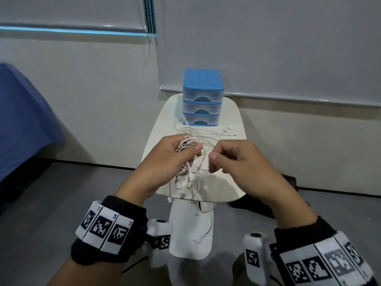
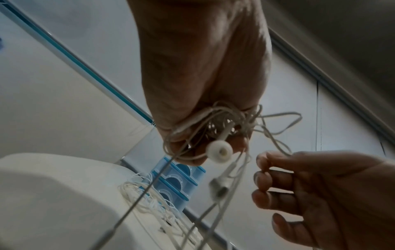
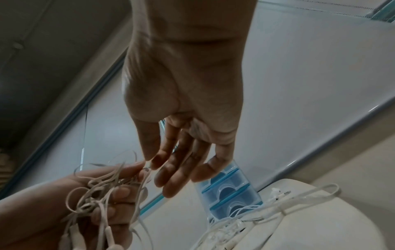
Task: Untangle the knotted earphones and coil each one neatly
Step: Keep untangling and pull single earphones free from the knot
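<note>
White cords fill the left hand (image 1: 165,159), which grips the knotted earphones (image 1: 186,162) above the table's (image 1: 231,182) near edge, strands hanging downward; the right hand (image 1: 237,164) — just beside — pinches one loop; more earphones (image 1: 204,134) lie toward the far edge.

The earphones (image 1: 186,159) have thin, smooth, rubbery-looking white cords, and one earbud (image 2: 219,151) looks like smooth plastic. More white cords (image 1: 198,132) lie on the surface (image 1: 231,182), which is smooth, cream and a little shiny (it looks like hard plastic). The little drawer box (image 1: 203,98) is plastic too, with a matt blue top and see-through, frosty drawers. The floor (image 1: 51,193) looks grey and matt. The wristbands (image 1: 111,230) are soft black cloth with stiff printed white tags.
</note>
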{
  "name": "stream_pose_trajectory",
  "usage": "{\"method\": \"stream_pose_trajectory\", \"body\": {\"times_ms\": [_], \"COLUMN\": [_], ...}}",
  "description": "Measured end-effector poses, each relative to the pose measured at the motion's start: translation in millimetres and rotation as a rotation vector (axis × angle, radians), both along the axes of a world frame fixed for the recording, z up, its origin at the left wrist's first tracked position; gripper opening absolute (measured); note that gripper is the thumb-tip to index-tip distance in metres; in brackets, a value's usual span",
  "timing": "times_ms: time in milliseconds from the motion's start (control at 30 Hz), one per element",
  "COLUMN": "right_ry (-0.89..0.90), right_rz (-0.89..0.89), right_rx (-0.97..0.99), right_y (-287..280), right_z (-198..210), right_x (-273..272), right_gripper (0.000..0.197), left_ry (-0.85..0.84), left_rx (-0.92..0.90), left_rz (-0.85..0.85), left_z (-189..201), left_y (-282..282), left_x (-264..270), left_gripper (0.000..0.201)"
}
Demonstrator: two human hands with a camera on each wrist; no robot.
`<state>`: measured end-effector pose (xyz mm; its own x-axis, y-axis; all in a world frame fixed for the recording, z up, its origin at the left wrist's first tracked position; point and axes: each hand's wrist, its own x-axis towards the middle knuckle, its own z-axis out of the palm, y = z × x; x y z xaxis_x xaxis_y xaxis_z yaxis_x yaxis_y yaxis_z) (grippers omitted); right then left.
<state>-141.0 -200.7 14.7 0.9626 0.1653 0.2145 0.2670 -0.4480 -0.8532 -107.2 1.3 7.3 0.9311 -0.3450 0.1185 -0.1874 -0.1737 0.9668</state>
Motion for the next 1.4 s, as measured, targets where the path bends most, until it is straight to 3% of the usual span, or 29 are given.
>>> {"method": "stream_pose_trajectory", "body": {"times_ms": [100,233,367,667,833,967,1067,1233,1400], "right_ry": [0.041,0.193,0.236,0.235,0.118,0.111,0.08,0.05,0.065], "right_rz": [0.035,0.172,0.211,0.051,-0.013,0.086,0.147,0.12,0.039], "right_rx": [0.06,0.085,0.133,0.254,0.098,0.262,0.152,0.192,0.293], "right_y": [-0.4,10.2,16.6,5.3,12.4,12.0,16.6,10.2,-4.5], "right_z": [-2.3,-11.7,-20.8,-33.3,-37.7,-37.0,-40.6,-42.2,-43.7], "right_x": [1.7,-3.4,-4.9,0.1,-2.8,-2.2,0.9,1.9,3.9], "right_gripper": [0.008,0.025,0.029,0.018,0.025,0.015,0.005,0.013,0.004], "left_ry": [0.007,0.012,0.046,0.2,0.242,0.24,0.247,0.289,0.255], "left_rx": [-0.015,-0.059,-0.086,-0.197,-0.238,-0.231,-0.266,-0.319,-0.323], "left_rz": [0.015,0.025,0.093,0.248,0.219,0.205,0.206,0.131,-0.035], "left_z": [-4.2,-2.4,-3.9,-12.4,-8.1,-4.3,-3.8,-5.8,-10.1], "left_y": [2.9,-1.4,-0.2,5.3,-3.5,-7.4,-8.9,-1.9,9.1], "left_x": [1.7,1.4,4.3,8.8,4.8,5.2,4.3,2.5,-2.6], "left_gripper": [0.026,0.022,0.024,0.023,0.022,0.023,0.023,0.008,0.052]}}
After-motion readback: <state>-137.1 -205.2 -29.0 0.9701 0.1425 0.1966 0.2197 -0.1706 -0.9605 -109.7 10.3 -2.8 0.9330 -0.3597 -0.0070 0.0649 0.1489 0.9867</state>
